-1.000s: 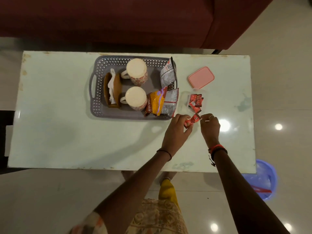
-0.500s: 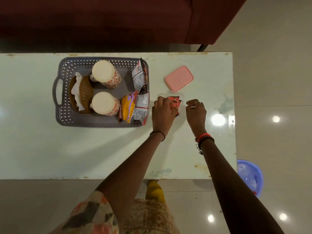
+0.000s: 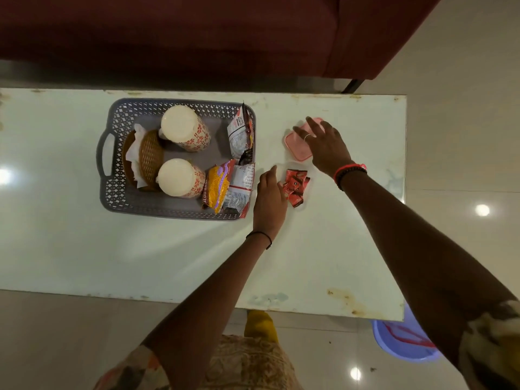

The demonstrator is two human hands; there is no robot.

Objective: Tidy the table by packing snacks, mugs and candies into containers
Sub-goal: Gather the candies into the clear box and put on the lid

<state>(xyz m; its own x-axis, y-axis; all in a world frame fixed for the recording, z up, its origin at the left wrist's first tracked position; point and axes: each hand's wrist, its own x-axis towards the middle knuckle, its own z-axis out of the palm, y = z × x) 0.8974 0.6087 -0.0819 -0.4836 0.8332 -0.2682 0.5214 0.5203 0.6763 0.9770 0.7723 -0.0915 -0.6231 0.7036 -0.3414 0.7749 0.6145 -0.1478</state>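
Spread right hand covers the flat pink plastic lid; left hand, loosely open, sits beside the red foil candies, perhaps in a clear tub; a rushed lid could scatter them

- The right hand lies spread over the pink lid at the far right of the white table.
- The left hand rests just left of the red candies, fingers loose.
- The grey basket to the left holds two mugs, snack packets and a wicker holder.
- A blue tub sits on the floor, near right.
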